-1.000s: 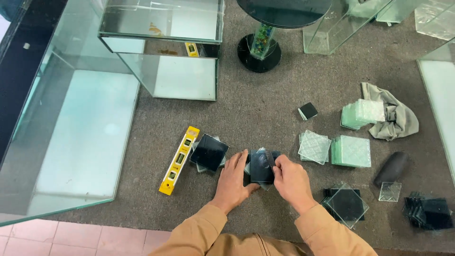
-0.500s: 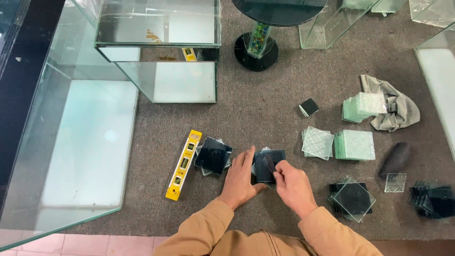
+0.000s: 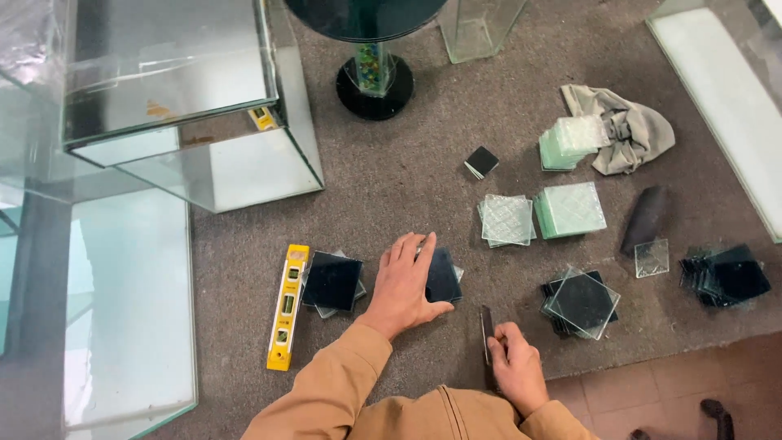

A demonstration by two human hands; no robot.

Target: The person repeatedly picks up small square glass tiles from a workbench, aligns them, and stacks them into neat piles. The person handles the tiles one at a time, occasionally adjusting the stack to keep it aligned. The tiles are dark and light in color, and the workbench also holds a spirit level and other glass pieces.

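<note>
L hand [image 3: 405,285] flat, fingers spread, pressing small dark square glass tile [image 3: 442,275] on grey carpet [image 3: 407,179], just right of yellow spirit level [image 3: 286,306]. R hand [image 3: 515,368] pinching thin dark glass piece [image 3: 486,331] edge-on, right of level too. Tiles prob. light, rigid, brittle, sharp-edged; grip by opposite edges. Level's label patches too small to tell.

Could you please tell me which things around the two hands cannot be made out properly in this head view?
- Dark glass square: mostly covered by the left hand.
- Thin dark piece at the right hand: seen edge-on, face not visible.
- Round black stand: top cut off by the upper edge.
</note>
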